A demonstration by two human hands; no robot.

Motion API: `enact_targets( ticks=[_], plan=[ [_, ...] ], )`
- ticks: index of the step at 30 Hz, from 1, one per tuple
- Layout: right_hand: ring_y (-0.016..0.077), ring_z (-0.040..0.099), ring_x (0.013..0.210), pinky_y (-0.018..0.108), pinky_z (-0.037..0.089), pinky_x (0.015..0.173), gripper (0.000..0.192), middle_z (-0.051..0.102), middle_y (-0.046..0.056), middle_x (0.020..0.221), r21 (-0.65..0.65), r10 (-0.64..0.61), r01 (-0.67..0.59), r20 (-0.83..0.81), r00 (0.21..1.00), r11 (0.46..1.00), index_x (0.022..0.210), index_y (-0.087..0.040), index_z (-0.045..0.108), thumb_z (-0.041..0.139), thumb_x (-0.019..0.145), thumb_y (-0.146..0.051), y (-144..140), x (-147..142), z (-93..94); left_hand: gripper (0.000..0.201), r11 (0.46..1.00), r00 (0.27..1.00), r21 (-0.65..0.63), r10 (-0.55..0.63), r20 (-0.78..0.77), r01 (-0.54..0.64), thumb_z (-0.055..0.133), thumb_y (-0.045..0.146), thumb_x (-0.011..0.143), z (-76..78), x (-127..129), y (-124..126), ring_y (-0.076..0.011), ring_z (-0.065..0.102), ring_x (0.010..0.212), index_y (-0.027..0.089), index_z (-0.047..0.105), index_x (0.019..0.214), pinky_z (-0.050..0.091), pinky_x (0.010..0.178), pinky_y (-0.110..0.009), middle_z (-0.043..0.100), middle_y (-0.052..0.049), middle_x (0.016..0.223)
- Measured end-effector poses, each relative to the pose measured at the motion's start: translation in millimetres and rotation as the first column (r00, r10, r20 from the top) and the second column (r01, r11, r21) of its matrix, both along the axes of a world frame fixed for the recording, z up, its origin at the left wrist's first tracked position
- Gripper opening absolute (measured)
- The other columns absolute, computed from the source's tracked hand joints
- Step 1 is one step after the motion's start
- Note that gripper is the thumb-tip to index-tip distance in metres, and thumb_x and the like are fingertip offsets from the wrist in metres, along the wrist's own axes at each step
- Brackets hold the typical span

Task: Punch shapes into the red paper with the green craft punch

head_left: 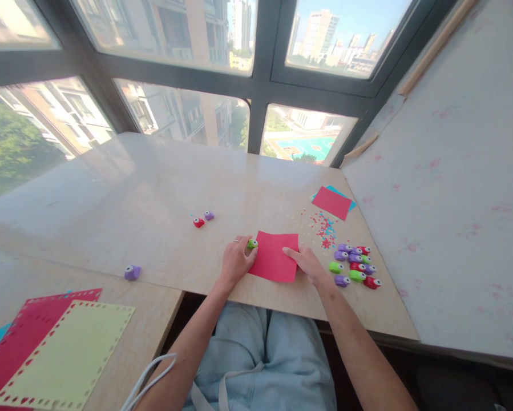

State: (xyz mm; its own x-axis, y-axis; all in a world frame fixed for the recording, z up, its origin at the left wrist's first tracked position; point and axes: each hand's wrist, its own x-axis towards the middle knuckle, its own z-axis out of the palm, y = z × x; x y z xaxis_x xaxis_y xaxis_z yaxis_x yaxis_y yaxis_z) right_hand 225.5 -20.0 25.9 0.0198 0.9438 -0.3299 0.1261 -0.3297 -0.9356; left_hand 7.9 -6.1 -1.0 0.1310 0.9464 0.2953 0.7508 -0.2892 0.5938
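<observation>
My left hand (pixel 238 260) grips a small green craft punch (pixel 252 244) at the left edge of a red sheet of paper (pixel 274 260). Whether the paper's edge sits inside the punch is too small to tell. On the opposite side, my right hand (pixel 306 262) pinches the sheet's right edge, thumb on top and fingers hidden beneath. The sheet is held near the table's front edge and looks slightly bent. No punched holes can be made out along its visible edges.
Several purple, green and red punches (pixel 355 265) cluster at the right, below scattered paper bits (pixel 326 229) and stacked coloured sheets (pixel 332 202). A red punch (pixel 198 222) and purple punches (pixel 132 273) stand leftward. Hole-edged yellow paper (pixel 68 348) lies front left. Windows and a wall (pixel 461 200) border the table.
</observation>
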Motion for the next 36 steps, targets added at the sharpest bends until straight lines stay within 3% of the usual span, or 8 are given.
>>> enact_targets(
  ticks=[7, 12, 20, 29, 36],
  plan=[
    [0.0264, 0.070, 0.080, 0.035, 0.055, 0.069, 0.040, 0.076, 0.010, 0.091, 0.035, -0.033, 0.033, 0.018, 0.999, 0.999, 0.094, -0.014, 0.073, 0.074, 0.073, -0.048, -11.9, 31.3, -8.4, 0.030, 1.000, 1.000, 0.008, 0.009, -0.001, -0.009, 0.066, 0.026, 0.085, -0.5, -0.1, 1.0, -0.0204, 0.064, 0.083, 0.016, 0.061, 0.113, 0.049, 0.077, -0.033, 0.068, -0.009, 0.102],
    [0.0247, 0.070, 0.078, 0.032, 0.054, 0.066, 0.042, 0.076, 0.010, 0.094, 0.029, 0.040, -0.041, 0.035, 0.999, 0.999, 0.097, -0.013, 0.074, 0.073, 0.075, -0.050, -14.9, 31.1, -9.4, 0.027, 1.000, 1.000, -0.006, -0.016, 0.003, 0.016, 0.064, 0.021, 0.087, -2.8, -1.1, 2.8, -0.0181, 0.064, 0.077, 0.018, 0.064, 0.114, 0.049, 0.073, -0.031, 0.068, -0.008, 0.106],
    [0.0222, 0.070, 0.074, 0.029, 0.055, 0.063, 0.041, 0.076, 0.010, 0.092, -0.010, 0.119, -0.121, -0.114, 0.986, 0.993, 0.096, -0.013, 0.074, 0.077, 0.072, -0.047, -10.5, 33.5, -5.3, 0.031, 1.000, 1.000, -0.007, -0.026, -0.010, 0.026, 0.055, 0.010, 0.087, -3.6, 1.3, 5.1, -0.0201, 0.066, 0.086, 0.021, 0.066, 0.114, 0.050, 0.077, -0.032, 0.067, -0.009, 0.111],
    [0.0210, 0.070, 0.071, 0.028, 0.055, 0.061, 0.035, 0.076, 0.007, 0.090, -0.019, 0.081, -0.087, -0.204, 0.976, 0.996, 0.095, -0.016, 0.075, 0.076, 0.074, -0.045, -14.6, 33.0, -1.1, 0.028, 1.000, 1.000, -0.031, -0.008, -0.005, 0.008, 0.053, 0.009, 0.084, -2.6, 1.6, 9.9, -0.0204, 0.065, 0.086, 0.021, 0.064, 0.107, 0.049, 0.075, -0.031, 0.068, -0.007, 0.106],
    [0.0213, 0.069, 0.070, 0.027, 0.053, 0.058, 0.040, 0.076, 0.008, 0.087, -0.007, 0.070, -0.072, -0.171, 0.983, 0.997, 0.095, -0.014, 0.074, 0.074, 0.076, -0.049, -20.0, 36.8, -6.2, 0.028, 0.999, 0.999, -0.047, -0.022, 0.032, 0.023, 0.053, 0.010, 0.083, -2.2, -0.9, 8.4, -0.0169, 0.064, 0.076, 0.022, 0.064, 0.107, 0.047, 0.070, -0.028, 0.069, -0.005, 0.104]
  ],
)
